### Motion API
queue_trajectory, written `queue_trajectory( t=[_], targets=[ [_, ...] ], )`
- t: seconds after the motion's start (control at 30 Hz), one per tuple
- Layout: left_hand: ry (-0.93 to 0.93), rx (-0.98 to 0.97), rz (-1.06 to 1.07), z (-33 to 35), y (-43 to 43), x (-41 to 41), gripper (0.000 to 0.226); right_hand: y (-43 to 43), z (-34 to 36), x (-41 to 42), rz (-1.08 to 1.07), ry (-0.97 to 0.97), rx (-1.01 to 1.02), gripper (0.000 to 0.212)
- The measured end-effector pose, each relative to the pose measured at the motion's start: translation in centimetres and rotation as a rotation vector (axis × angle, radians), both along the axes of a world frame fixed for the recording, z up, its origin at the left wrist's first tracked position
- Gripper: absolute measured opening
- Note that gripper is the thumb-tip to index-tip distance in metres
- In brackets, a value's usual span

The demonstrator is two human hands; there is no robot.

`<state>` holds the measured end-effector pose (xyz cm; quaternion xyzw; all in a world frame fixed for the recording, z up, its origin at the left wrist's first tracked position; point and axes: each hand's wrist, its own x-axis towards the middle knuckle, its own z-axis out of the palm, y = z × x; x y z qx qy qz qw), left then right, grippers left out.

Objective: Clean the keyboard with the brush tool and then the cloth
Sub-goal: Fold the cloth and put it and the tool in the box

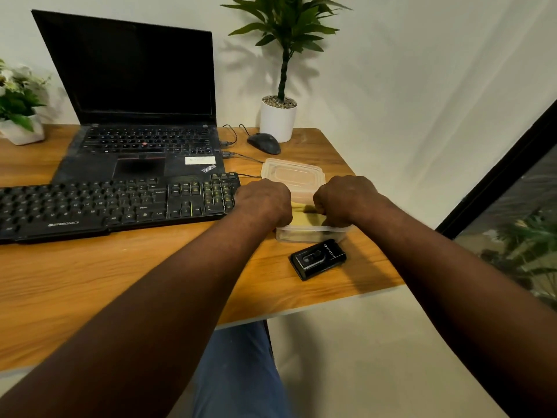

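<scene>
Black case (318,259) just before the clear container (313,235). Inside it, yellow cloth (303,218) under left hand (262,203) and right hand (346,200), both curled; grip cannot be told. Keyboard (114,203) left of the container; lid (292,173) behind.

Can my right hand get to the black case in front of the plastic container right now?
Probably yes: the black case lies uncovered just nearer than the right hand, though that hand is busy gripping the yellow cloth.
</scene>
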<state>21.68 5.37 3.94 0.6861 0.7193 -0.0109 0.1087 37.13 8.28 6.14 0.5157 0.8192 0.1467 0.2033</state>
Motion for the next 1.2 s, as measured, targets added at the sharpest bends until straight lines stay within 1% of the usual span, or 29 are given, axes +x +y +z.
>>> queue_trajectory(
  t=[0.07, 0.13, 0.23, 0.27, 0.33, 0.4, 0.47, 0.57, 0.7, 0.73, 0.8, 0.87, 0.93, 0.97, 1.0, 1.07, 1.13, 1.2],
  targets=[
    [-0.029, 0.035, 0.016, -0.2, -0.3, -0.1, 0.027, 0.0, -0.1, 0.5, 0.012, 0.083, -0.021, 0.029],
    [-0.078, 0.086, 0.023, -0.7, -0.6, -0.3, 0.026, 0.1, -0.4, 1.3, -0.027, 0.228, -0.040, 0.029],
    [-0.140, 0.163, 0.031, -1.2, -1.3, -1.0, 0.036, 0.2, -1.2, 2.7, -0.084, 0.423, -0.078, 0.031],
    [-0.168, 0.206, 0.027, -1.3, -1.6, -1.2, 0.040, 0.1, -1.3, 3.0, -0.092, 0.488, -0.097, 0.032],
    [-0.250, 0.316, 0.023, -1.6, -2.4, -1.7, 0.039, -0.1, -1.3, 3.6, -0.113, 0.634, -0.116, 0.035],
    [-0.338, 0.431, 0.025, -1.9, -3.0, -2.4, 0.035, -0.7, -0.8, 4.0, -0.133, 0.776, -0.068, 0.036],
    [-0.393, 0.481, -0.009, -2.3, -3.6, -3.0, 0.032, -1.8, -0.4, 4.1, -0.104, 0.846, -0.008, 0.034],
    [-0.363, 0.525, -0.063, -2.7, -4.6, -3.3, 0.029, -4.0, -0.4, 3.5, -0.022, 0.916, 0.022, 0.027],
    [-0.369, 0.785, -0.105, -2.7, -7.8, -2.3, 0.021, -7.4, -1.6, 3.4, 0.092, 0.953, 0.126, 0.018],
    [-0.354, 0.797, -0.149, -2.7, -8.8, -1.9, 0.021, -8.0, -2.0, 3.7, 0.088, 0.957, 0.157, 0.015],
    [-0.321, 0.699, -0.230, -3.1, -10.6, -1.0, 0.031, -9.0, -3.1, 4.6, 0.016, 0.980, 0.199, 0.015],
    [-0.312, 0.544, -0.237, -3.8, -11.6, -0.2, 0.057, -9.6, -4.5, 5.7, -0.079, 1.024, 0.213, 0.019],
    [-0.280, 0.410, -0.233, -4.7, -11.9, 0.5, 0.085, -10.4, -6.1, 6.5, -0.158, 1.094, 0.179, 0.027],
    [-0.254, 0.359, -0.232, -5.0, -12.0, 0.8, 0.093, -10.7, -6.7, 6.8, -0.179, 1.144, 0.141, 0.029],
    [-0.229, 0.330, -0.228, -5.3, -12.0, 1.1, 0.094, -11.1, -7.2, 7.0, -0.183, 1.191, 0.101, 0.030],
    [-0.211, 0.345, -0.214, -5.7, -11.9, 1.4, 0.083, -11.7, -7.7, 7.0, -0.169, 1.248, 0.038, 0.037],
    [-0.221, 0.405, -0.215, -5.6, -11.8, 1.3, 0.070, -12.0, -7.5, 7.0, -0.158, 1.292, -0.031, 0.054],
    [-0.249, 0.457, -0.230, -5.2, -12.0, 1.1, 0.065, -12.1, -7.2, 7.0, -0.153, 1.317, -0.088, 0.067]
  ],
)
